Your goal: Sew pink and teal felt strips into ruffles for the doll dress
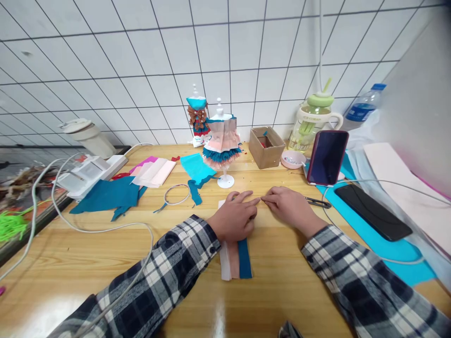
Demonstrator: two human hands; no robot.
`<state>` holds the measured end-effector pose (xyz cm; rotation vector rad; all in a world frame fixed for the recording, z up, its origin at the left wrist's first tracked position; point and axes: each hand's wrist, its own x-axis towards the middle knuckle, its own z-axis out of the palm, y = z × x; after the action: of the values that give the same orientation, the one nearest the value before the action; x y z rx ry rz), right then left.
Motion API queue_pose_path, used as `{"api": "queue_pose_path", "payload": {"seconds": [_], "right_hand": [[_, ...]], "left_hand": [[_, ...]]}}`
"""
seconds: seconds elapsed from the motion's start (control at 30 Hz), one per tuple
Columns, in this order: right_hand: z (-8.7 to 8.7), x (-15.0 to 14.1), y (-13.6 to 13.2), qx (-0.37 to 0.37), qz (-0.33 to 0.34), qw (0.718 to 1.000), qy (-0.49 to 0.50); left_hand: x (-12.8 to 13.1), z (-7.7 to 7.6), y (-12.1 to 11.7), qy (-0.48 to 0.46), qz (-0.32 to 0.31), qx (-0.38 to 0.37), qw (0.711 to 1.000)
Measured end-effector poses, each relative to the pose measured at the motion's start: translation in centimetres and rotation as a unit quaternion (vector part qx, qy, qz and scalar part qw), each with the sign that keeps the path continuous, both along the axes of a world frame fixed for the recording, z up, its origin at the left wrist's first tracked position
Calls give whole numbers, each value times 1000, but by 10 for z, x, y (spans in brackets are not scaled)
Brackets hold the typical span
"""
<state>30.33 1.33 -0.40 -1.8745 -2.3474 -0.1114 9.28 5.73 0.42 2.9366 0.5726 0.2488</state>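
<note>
My left hand (235, 217) lies curled on a stack of narrow fabric strips (237, 259), white, pink and teal, pressing their far end to the wooden table (105, 263). My right hand (289, 206) meets it fingertip to fingertip, thumb and forefinger pinched at the strips' upper edge; what it pinches is too small to name. Both arms wear plaid sleeves. Just behind the hands stands a small white mannequin (222, 141) in a pink and teal layered dress.
Small scissors (319, 203) lie right of my hand. A propped phone (327, 157), a flat phone (372, 212), a cardboard box (267, 146), a pink dish (292, 159) and a mug (313, 121) stand right. Teal felt (107, 195), folded paper (155, 172) and a wire ring (176, 194) lie left.
</note>
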Motion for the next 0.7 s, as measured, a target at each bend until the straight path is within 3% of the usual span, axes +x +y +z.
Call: {"api": "queue_pose_path", "payload": {"seconds": [0.23,0.4,0.7], "right_hand": [[4,-2,-3,-35,-11,999,2],[6,0,-4,-51,-17,998,23],[-17,22,7,-68,-17,963,261]], "left_hand": [[3,-10,-5,31,-7,80,996],[10,-6,-5,36,12,76,996],[17,6,-3,31,6,45,998]]}}
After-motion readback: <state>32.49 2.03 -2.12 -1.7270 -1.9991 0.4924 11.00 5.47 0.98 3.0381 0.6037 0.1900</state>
